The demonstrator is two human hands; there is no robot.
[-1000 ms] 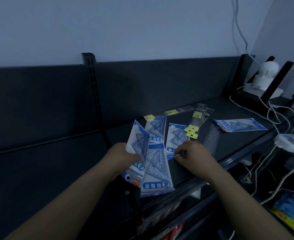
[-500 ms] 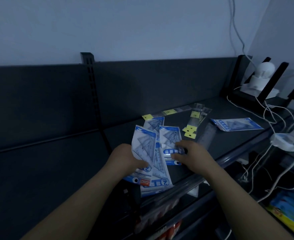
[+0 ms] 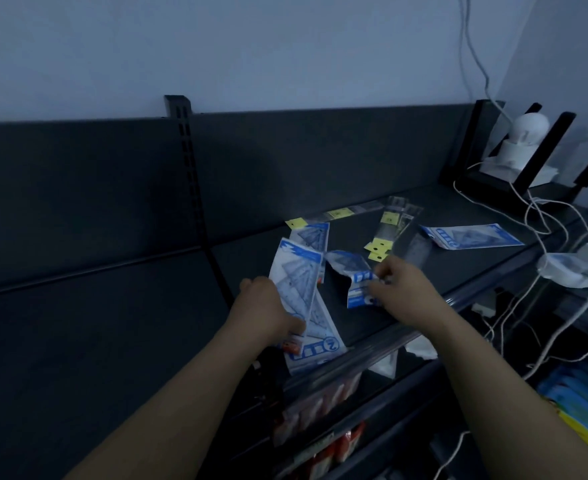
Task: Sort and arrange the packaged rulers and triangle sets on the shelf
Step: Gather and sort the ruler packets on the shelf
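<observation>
The right hand (image 3: pixel 403 289) pinches one blue-and-white plastic triangle-set packet (image 3: pixel 349 271) in its fingers; the packet is now lifted and bent, no longer flat on the dark metal shelf (image 3: pixel 459 216). At its 9 o'clock, the left hand (image 3: pixel 268 310) clamps its fingers on the matching packet stack (image 3: pixel 297 271). Adding the packet to the stack is likely next.

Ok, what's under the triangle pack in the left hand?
A second triangle pack, lower end poking out at the shelf edge. Its upper half is covered; anything further beneath is hidden.
</observation>
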